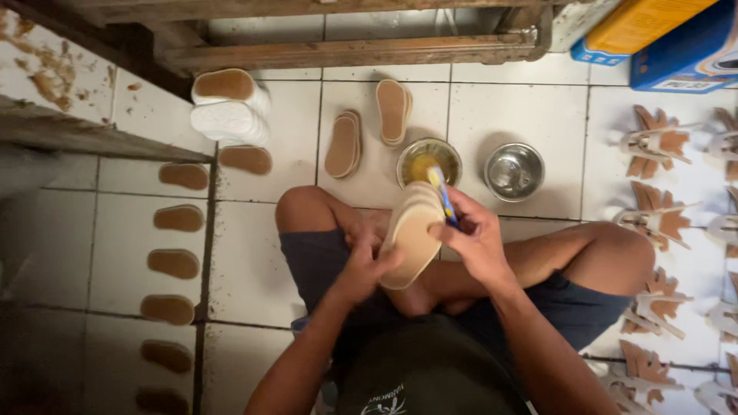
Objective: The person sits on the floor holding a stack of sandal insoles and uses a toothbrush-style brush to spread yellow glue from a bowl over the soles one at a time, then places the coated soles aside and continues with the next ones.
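Observation:
I sit cross-legged on a white tiled floor. My left hand (367, 263) grips a stack of tan shoe soles (412, 230) from below, tilted up over my lap. My right hand (475, 237) holds a blue-handled brush (441, 194) against the top sole's upper edge. Just beyond the soles stands a small metal bowl with yellow glue (428, 160). A second metal bowl (513, 170) beside it looks empty.
Single brown soles (174, 263) lie in a column on the left tiles. More soles (343, 144) and a white stack (230, 107) lie ahead. Brown-and-white strap pieces (656, 143) cover the right floor. A wooden frame (346, 52) and a blue and orange box (676, 38) stand at the back.

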Available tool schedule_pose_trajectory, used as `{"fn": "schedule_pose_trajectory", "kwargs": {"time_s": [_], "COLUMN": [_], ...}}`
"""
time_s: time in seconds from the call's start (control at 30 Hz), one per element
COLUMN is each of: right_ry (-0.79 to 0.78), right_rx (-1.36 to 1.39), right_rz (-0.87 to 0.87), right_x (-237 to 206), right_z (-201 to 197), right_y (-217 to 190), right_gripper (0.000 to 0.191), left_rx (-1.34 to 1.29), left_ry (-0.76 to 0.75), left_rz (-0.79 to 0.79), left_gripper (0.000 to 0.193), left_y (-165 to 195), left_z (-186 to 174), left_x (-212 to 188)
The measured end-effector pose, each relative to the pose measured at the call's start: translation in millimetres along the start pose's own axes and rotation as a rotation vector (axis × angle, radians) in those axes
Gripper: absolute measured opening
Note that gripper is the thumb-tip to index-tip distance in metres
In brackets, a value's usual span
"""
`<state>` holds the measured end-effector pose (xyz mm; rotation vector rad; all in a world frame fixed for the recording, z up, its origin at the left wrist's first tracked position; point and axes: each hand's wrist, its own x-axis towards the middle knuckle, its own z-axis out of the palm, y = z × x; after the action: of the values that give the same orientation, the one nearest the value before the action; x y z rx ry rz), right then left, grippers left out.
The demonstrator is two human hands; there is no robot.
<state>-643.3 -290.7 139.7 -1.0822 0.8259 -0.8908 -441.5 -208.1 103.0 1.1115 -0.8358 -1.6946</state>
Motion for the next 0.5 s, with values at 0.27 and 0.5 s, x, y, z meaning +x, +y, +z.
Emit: {"fn": "schedule_pose_trajectory", "kwargs": {"time_s": [0.27, 0.5], "right_ry": [-0.299, -0.277], "right_rx": [0.090, -0.166], "right_rz": [0.468, 0.250], "right_x": [-33, -8], "right_z": [-20, -30], "right_y": [-7, 22], "right_gripper": [0.076, 0.045], "left_rx": [-0.797, -0.988], "left_ry": [-1.039, -0.740], "left_rz": [-0.244, -0.175], "left_gripper": [0.109, 0.076], "left_y": [-45, -41], "left_z": [22, 17], "left_x": [-14, -39]}}
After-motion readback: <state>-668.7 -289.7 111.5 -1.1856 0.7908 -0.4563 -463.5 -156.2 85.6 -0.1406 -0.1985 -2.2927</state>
